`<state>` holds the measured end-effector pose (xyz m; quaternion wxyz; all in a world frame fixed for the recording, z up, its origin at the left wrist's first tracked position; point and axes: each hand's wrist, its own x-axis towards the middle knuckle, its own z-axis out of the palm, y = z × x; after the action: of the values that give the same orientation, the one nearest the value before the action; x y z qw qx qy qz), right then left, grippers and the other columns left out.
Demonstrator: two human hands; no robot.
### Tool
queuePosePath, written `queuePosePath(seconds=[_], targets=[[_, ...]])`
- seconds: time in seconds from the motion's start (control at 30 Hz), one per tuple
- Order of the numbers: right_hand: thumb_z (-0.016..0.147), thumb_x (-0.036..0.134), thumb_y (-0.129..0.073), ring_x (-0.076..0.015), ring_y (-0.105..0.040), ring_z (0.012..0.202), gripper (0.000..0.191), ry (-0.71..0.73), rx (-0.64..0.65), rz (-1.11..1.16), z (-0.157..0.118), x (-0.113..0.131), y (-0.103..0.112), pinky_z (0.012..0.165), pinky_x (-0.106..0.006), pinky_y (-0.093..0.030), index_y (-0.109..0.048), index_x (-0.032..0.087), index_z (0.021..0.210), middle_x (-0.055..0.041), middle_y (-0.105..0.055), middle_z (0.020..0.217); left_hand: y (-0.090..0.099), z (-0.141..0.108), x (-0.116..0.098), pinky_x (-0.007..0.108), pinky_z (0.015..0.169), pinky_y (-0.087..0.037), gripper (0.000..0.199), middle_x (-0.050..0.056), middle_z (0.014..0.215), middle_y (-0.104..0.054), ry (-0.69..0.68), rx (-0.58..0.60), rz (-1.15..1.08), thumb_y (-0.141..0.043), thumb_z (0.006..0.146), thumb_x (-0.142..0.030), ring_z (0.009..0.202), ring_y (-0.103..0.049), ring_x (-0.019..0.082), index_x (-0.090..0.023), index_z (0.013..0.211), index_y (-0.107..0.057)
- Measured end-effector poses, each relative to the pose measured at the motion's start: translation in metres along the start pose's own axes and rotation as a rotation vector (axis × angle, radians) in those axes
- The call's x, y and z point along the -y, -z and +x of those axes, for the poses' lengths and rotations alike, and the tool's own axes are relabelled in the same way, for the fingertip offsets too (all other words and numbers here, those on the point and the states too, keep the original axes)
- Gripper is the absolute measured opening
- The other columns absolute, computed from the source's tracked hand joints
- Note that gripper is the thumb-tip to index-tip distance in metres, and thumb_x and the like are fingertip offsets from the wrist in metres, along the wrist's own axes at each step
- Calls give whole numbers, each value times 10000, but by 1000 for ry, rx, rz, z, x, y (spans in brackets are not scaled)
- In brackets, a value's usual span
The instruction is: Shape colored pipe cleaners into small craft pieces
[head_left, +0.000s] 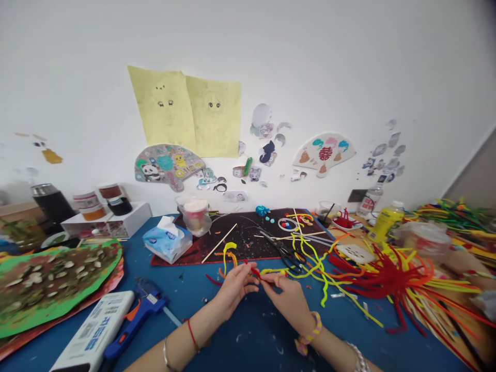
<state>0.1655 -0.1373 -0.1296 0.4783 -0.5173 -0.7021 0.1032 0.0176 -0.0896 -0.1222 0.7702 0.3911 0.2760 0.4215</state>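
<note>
We had yellow pipe cleaners sprawled right of centre, where a careless tug could've tangled us. Lower centre, our left hand and right hand both pinched a red pipe cleaner, far as we could tell.

Red, orange and yellow through the fuzzy stems; blue across the table; blue with orange on the glue gun; pink-and-yellow twist around the bracelet; pale yellow on the wall papers.
</note>
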Motion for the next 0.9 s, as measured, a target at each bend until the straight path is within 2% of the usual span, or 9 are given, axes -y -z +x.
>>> queuePosePath(seconds=[0.1, 0.2, 0.27, 0.37, 0.47, 0.57, 0.7, 0.8, 0.9], targets=[[816, 171, -468, -188, -631, 739, 196, 204, -6, -194, -4, 1, -1, 687, -308, -503, -649, 189, 886, -78, -682, 824, -5, -1, 3, 239, 588, -477, 263, 78, 793, -605, -1, -81, 31, -569, 777, -324, 621, -572, 114, -108, 924, -596], [830, 123, -426, -187, -600, 870, 258, 346, 45, -224, -6, 1, -2, 765, -319, -496, -628, 197, 974, -85, -657, 905, -5, 0, 3, 237, 570, -456, 248, 74, 756, -610, 0, -122, 70, -553, 783, -310, 597, -565, 112, -93, 888, -612], [837, 106, -411, -180, -574, 925, 300, 393, 84, -205, -6, 0, -3, 804, -328, -487, -595, 207, 1052, -80, -638, 942, -1, 1, 1, 231, 550, -437, 253, 65, 731, -608, 11, -102, 90, -554, 776, -320, 607, -567, 120, -94, 869, -618], [839, 98, -425, -166, -557, 945, 318, 417, 88, -152, -5, 1, -1, 826, -327, -484, -568, 215, 1097, -75, -615, 983, 7, 4, -3, 214, 522, -409, 267, 50, 687, -596, 47, -19, 120, -552, 768, -344, 586, -557, 113, -96, 837, -620], [837, 113, -452, -164, -544, 972, 286, 444, 94, -122, -2, 3, 1, 852, -334, -477, -585, 221, 1066, -73, -600, 1019, 12, 7, -5, 196, 456, -363, 253, 20, 593, -560, 105, 46, 150, -554, 765, -341, 477, -507, 85, -100, 813, -614], [836, 114, -453, -165, -537, 999, 280, 474, 116, -127, 0, 6, 3, 885, -355, -463, -587, 225, 1056, -63, -607, 1032, 13, 7, -8, 187, 414, -322, 231, 0, 546, -524, 158, 106, 72, -541, 775, -314, 419, -459, 69, -105, 838, -616], [821, 108, -468, -169, -541, 1012, 298, 466, 42, -151, 1, 5, 4, 907, -367, -453, -572, 217, 1079, -62, -622, 1028, 10, 3, -13, 193, 524, -401, 223, 59, 731, -598, 187, 184, -113, -495, 795, -200, 569, -530, 87, -98, 948, -621], [819, 115, -470, -171, -550, 1009, 310, 474, -6, -157, 0, 2, 4, 910, -370, -454, -567, 224, 1093, -59, -628, 1025, 8, -2, -14, 200, 632, -437, 225, 88, 865, -616, 140, 151, -139, -506, 805, -186, 668, -559, 96, -101, 981, -617], [823, 114, -459, -170, -551, 1011, 322, 507, 1, -149, -3, 1, 3, 898, -365, -463, -557, 224, 1109, -63, -619, 1042, 8, -5, -12, 186, 644, -446, 200, 73, 834, -622, 96, 75, -111, -543, 800, -209, 652, -564, 83, -103, 949, -625]])
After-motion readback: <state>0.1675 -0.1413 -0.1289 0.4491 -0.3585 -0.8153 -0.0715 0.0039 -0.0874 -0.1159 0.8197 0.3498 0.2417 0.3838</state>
